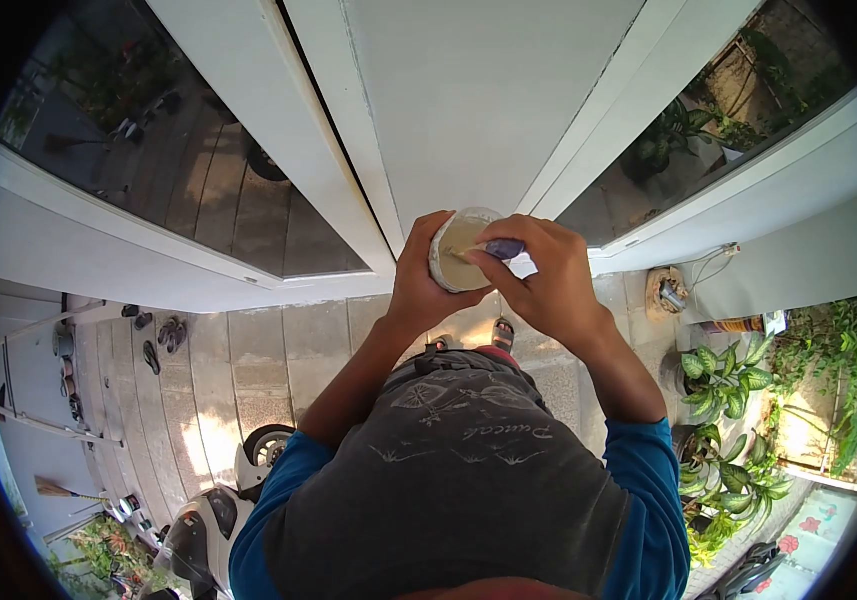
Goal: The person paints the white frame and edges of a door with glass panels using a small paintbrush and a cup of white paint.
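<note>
A round, pale tub (436, 262) rests in my left hand (418, 285), whose fingers wrap round its side. Inside it is a creamy beige liquid that looks like paint (466, 238). My right hand (548, 270) is closed round the dark purple handle of a small paintbrush (504, 248). The brush's head reaches into the tub and touches the liquid. Both hands are close together in front of a pale grey door panel (488, 110). Part of the tub's right side is hidden behind my right hand.
Glass windows in white frames (178, 245) flank the panel. Potted leafy plants (723, 375) stand on the right. A scooter (210, 530) is parked at lower left, with sandals (170, 334) on the paved floor (288, 350). A small container (666, 292) sits by the right wall.
</note>
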`<act>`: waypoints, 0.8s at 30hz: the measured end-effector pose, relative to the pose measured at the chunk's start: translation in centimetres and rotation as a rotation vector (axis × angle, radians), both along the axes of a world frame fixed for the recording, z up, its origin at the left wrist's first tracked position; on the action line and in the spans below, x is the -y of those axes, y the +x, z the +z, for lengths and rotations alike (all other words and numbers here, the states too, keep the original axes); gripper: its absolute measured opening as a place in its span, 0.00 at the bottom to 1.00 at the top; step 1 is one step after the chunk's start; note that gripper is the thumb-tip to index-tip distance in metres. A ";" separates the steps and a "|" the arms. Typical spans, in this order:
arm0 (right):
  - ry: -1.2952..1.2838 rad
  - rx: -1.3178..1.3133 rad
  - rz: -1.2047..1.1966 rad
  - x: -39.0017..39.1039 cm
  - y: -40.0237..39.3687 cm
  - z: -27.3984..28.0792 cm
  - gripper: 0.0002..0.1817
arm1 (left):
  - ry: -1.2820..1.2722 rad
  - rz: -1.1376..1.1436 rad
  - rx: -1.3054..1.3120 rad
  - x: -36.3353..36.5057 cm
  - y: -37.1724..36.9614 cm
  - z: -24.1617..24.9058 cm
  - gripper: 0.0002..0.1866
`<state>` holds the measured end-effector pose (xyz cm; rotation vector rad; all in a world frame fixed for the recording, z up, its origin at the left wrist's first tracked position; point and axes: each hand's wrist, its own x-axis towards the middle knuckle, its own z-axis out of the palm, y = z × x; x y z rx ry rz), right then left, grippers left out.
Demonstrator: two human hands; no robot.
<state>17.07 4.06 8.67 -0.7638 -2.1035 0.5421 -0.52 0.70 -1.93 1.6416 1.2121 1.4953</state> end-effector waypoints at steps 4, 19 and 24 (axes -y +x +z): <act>-0.049 -0.048 -0.065 -0.2 0.4 0.4 0.10 | 0.031 -0.013 0.020 -0.3 0.0 -0.7 0.49; -0.268 -0.358 -0.115 -0.9 3.5 0.8 0.09 | 0.006 -0.040 0.035 -0.7 0.2 -1.0 0.47; -0.198 -0.285 -0.143 -0.5 3.0 0.7 0.10 | 0.014 -0.050 0.042 -0.9 0.5 -0.9 0.47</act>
